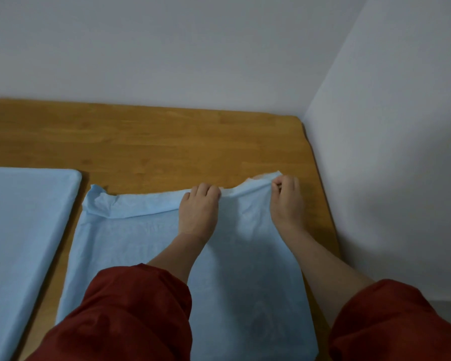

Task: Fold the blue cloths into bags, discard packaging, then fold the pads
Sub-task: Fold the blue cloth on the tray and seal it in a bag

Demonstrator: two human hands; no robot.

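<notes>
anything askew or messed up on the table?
Yes. The blue cloth is crumpled and folded over at its far-left corner, not flat. Left hand and right hand grip its far edge. The second cloth at left lies smooth.

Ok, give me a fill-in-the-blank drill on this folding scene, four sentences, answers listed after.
1. The left hand and the right hand both grip the blue cloth along the edge ____ from the person.
2. The table has a top made of ____.
3. The person's sleeves are ____ in colour.
4. The second blue cloth lies flat to the ____ of the held one.

Missing words: farthest; wood; red; left
</notes>
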